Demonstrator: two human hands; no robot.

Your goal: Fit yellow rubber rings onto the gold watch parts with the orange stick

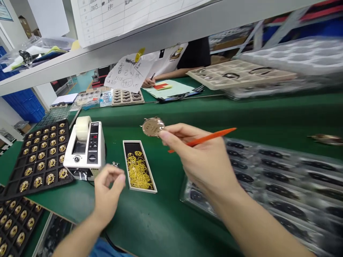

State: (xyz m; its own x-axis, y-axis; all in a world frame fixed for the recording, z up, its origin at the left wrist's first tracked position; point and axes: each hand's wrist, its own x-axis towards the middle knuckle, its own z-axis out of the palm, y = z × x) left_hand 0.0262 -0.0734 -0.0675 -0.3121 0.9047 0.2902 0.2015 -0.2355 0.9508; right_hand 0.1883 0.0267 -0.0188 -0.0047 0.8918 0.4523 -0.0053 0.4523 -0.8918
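Bright, even light; glint there, off watch case (152, 127) just nine o'clock of centre; blur smearing plastic tray (257, 172) at four o'clock; edges stretched wide-angle

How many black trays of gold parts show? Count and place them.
2: one black tray left of the tape dispenser; a second tray at lower left, cut off by frame. More may be hidden.

The tape dispenser (85, 150) reads "36", the hanging sheet (127, 75) "795", the form (131, 16) "680".
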